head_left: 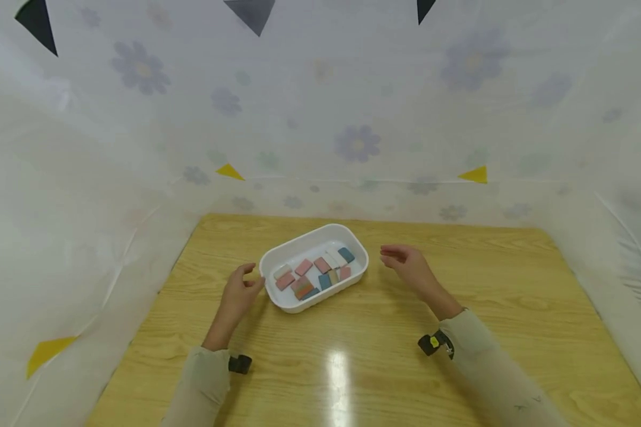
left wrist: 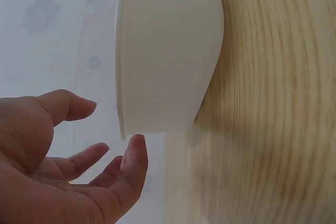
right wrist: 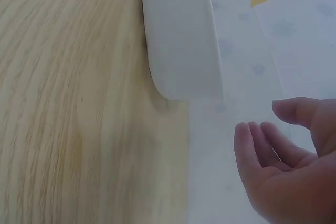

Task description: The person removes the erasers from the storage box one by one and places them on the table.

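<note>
A white plastic tub (head_left: 294,308) with rounded corners stands at a slant on the wooden table. Inside lie several small flat blocks, among them a pink block (head_left: 303,267), a blue block (head_left: 346,255) and a white block (head_left: 335,258); they look like erasers, but I cannot tell. My left hand (head_left: 239,292) is beside the tub's left end, fingers loosely bent and holding nothing. In the left wrist view its fingertips come close to the tub wall (left wrist: 163,51). To the right of the tub, my right hand (head_left: 410,270) hovers apart from it, fingers loosely bent around nothing.
The wooden table (head_left: 299,367) spreads out in front of and around the tub. A pale flowered sheet (head_left: 320,118) hangs behind it and along both sides. Yellow triangles (head_left: 474,175) mark the sheet. A dark strap device (head_left: 435,343) sits at each wrist.
</note>
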`<act>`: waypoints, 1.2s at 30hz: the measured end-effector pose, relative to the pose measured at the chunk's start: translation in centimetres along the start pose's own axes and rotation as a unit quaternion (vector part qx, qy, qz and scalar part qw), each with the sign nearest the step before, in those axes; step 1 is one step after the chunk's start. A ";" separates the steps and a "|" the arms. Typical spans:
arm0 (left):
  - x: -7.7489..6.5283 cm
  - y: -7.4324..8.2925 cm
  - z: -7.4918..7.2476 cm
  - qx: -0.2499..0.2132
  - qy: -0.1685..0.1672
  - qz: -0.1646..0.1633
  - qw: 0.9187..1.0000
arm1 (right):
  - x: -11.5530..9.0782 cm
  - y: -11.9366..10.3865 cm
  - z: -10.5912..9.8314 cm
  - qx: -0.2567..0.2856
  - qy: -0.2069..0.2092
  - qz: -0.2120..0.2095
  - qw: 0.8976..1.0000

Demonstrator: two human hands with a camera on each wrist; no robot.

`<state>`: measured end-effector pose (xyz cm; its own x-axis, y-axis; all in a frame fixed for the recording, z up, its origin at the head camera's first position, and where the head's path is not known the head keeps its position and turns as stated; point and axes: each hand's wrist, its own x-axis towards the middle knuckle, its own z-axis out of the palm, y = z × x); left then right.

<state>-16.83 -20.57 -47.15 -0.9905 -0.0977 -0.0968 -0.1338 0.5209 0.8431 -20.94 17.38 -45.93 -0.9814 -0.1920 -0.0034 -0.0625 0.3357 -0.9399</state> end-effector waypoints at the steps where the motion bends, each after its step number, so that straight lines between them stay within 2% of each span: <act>1: 0.0 -0.1 0.1 -0.002 -0.004 -0.004 1.000 | 0.5 0.4 0.4 -0.007 0.005 0.001 1.000; 6: 0.0 -0.1 0.8 -0.020 0.007 -0.004 1.000 | 1.8 1.4 2.3 -0.027 0.024 0.010 0.999; 12: -0.1 0.0 1.4 -0.032 0.024 -0.006 0.999 | 2.3 2.0 3.7 -0.030 0.056 0.033 0.997; 15: -0.1 -0.1 1.5 -0.032 0.029 -0.010 0.999 | 2.5 2.2 3.9 0.002 0.062 0.048 0.997; 18: -0.2 -0.1 1.6 -0.043 0.031 -0.015 0.998 | 2.5 2.3 4.0 0.059 0.054 0.068 0.994; 24: -0.2 0.3 1.7 -0.059 0.026 -0.013 0.998 | 2.6 2.2 3.7 0.168 0.036 0.112 0.979; 29: 0.2 0.5 1.8 -0.055 0.020 -0.009 0.998 | 2.4 2.8 3.3 0.186 0.029 0.151 0.971; 36: 1.0 1.0 2.4 -0.062 -0.001 0.001 0.998 | 1.7 3.6 2.5 0.204 0.023 0.179 0.962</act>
<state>-18.00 -18.10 -47.64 -0.9908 -0.0957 -0.0953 -0.1266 0.4120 0.9024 -22.33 15.95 -50.22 -0.9343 -0.0877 -0.3454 0.3482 -0.0186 -0.9372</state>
